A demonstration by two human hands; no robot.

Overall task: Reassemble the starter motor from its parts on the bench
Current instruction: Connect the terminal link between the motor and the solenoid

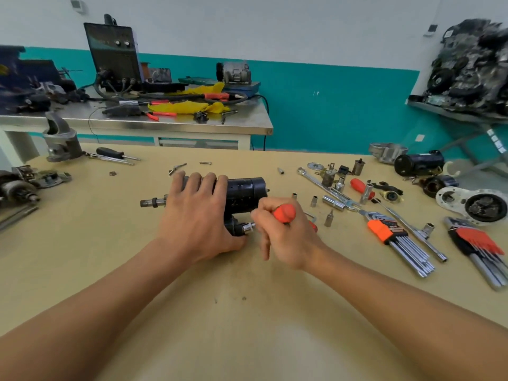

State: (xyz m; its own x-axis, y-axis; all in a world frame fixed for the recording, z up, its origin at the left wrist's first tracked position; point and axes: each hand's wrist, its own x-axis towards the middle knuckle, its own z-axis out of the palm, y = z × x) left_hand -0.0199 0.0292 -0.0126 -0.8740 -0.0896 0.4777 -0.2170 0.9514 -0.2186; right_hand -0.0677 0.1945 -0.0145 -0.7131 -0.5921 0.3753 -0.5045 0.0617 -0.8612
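Note:
The black starter motor body lies on its side in the middle of the tan bench, its steel shaft pointing left. My left hand grips the body from above, fingers curled over its top. My right hand holds an orange-handled driver whose chrome socket sits against the small lower housing of the motor. A gear-end housing plate and another black motor casing lie at the right.
Loose sockets, a ratchet and wrenches are scattered right of the motor. Two hex key sets lie at the right edge. A grey nose housing and a screwdriver sit far left. A steel table stands behind.

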